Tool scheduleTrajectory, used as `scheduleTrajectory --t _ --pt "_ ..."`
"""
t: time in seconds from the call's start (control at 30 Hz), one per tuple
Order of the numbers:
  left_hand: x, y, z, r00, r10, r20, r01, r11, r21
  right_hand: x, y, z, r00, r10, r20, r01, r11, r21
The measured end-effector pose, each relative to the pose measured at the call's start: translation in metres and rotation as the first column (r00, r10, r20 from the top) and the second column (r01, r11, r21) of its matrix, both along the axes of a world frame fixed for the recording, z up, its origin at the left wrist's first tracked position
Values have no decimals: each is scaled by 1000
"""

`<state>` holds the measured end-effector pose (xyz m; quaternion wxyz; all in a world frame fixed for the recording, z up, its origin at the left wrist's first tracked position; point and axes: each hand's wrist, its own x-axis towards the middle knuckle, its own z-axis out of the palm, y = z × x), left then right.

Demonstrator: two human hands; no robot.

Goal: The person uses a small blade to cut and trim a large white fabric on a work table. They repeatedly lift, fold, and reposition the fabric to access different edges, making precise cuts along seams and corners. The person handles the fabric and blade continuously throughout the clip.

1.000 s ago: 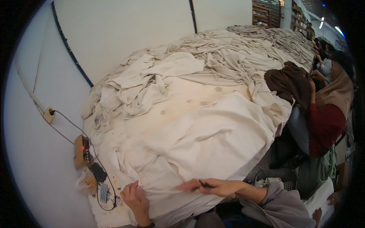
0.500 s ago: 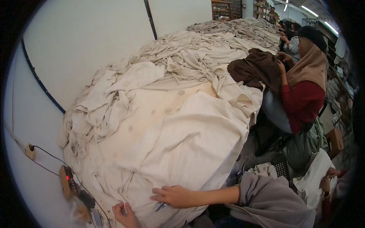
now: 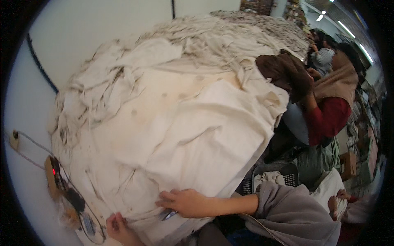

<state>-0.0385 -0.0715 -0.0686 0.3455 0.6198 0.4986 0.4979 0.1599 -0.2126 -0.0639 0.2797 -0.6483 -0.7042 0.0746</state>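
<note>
Cream cloth (image 3: 205, 139) is spread over the work surface before me. My left hand (image 3: 118, 229) is low at the near edge, thumb and fingers closed on the cloth. My right hand (image 3: 183, 203) lies palm-down on the same cloth, to the right, its fingers reaching forward, with metal snips (image 3: 168, 214) held under the palm, blade showing beneath it. Part of the snips is hidden.
Heaped cloth (image 3: 102, 86) runs back along the white wall. A powered box (image 3: 53, 178), cables and an adapter (image 3: 75, 200) lie at left. At right, a co-worker (image 3: 330, 117) handles brown fabric (image 3: 283, 71); a basket (image 3: 248, 184) and another person's hands (image 3: 336, 199) are below.
My right hand has moved leftward over the cloth and settled with fingers on it. My left hand has shifted toward the lower left in view; the whole view has also swung.
</note>
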Motion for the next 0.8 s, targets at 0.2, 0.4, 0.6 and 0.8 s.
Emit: scheduleTrajectory --t 0.2,0.4,0.6,0.8 --pt "-6 -8 5 999 -48 4 48 993 -109 5 1 7 1000 9 -29 -10 999 -40" --pt "-2 -8 14 939 31 343 53 971 -233 1 6 25 984 -41 -171 9 984 -180" --pt "1 -9 17 859 84 505 -91 996 -10 0 10 29 974 -80 -209 30 972 -232" --pt "0 -12 17 866 59 497 -141 981 130 -3 11 31 961 -111 -252 47 968 -248"
